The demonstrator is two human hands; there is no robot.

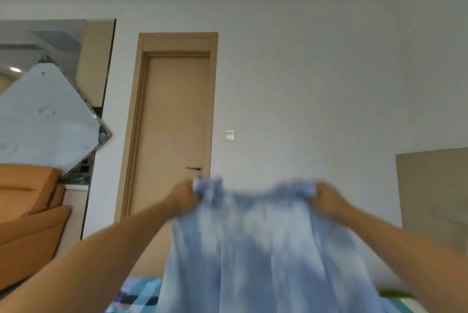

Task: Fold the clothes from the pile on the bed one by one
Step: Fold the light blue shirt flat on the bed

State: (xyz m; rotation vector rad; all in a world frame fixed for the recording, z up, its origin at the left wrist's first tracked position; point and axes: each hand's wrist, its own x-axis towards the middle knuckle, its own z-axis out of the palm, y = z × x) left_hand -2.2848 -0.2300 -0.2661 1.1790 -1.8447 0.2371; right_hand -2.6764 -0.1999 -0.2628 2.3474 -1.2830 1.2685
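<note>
In front of the door (174, 120), left hand (186, 197), right hand (326, 198), fingers seemingly clenched on blurred blue garment (266, 249).

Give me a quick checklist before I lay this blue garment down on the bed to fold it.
1. Left hand grips one top corner of the blue garment: ok.
2. Right hand grips the other top corner: ok.
3. Top edge spread roughly level between the hands: ok.
4. Garment hangs open below the hands, not bunched up: ok.
5. Landing spot free: cannot tell; only a strip of the patterned bed cover shows.
6. Which side faces you, and any sleeves or straps: cannot tell; the cloth is blurred.
</note>
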